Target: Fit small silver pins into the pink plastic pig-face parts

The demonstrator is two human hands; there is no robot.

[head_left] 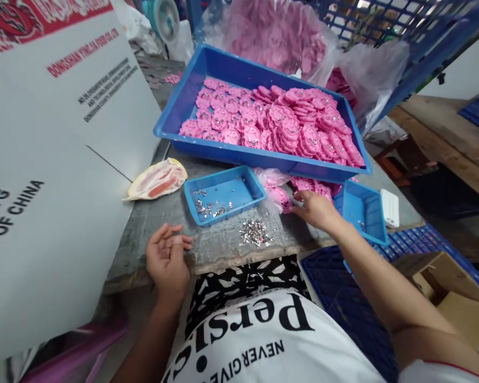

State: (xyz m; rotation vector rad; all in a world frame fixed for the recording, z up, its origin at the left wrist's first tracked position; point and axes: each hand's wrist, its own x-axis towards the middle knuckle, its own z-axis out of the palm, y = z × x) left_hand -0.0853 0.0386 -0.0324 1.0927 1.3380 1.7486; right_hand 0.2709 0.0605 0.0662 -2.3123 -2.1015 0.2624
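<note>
My right hand (316,210) reaches to the plastic bag (269,178) at the table's front, thumb and fingertips closed on the edge of a pink scalloped piece (280,199). More pink pieces (313,186) lie just behind that hand. My left hand (168,261) rests at the table edge with loosely curled fingers, and nothing shows in it. Between the hands is a heap of small shiny metal parts (256,233). Behind it, a shallow blue tray (245,201) holds scattered metal parts. A large blue tray (231,154) is filled with pink pieces, many bearing metal bits.
A tall white printed carton (75,159) stands at the left, beside a yellow-rimmed, pinkish oval object (158,180). At right are a small blue bin (365,210) and a white box (390,207). A clear bag of pink pieces (275,37) and a fan (165,20) are behind.
</note>
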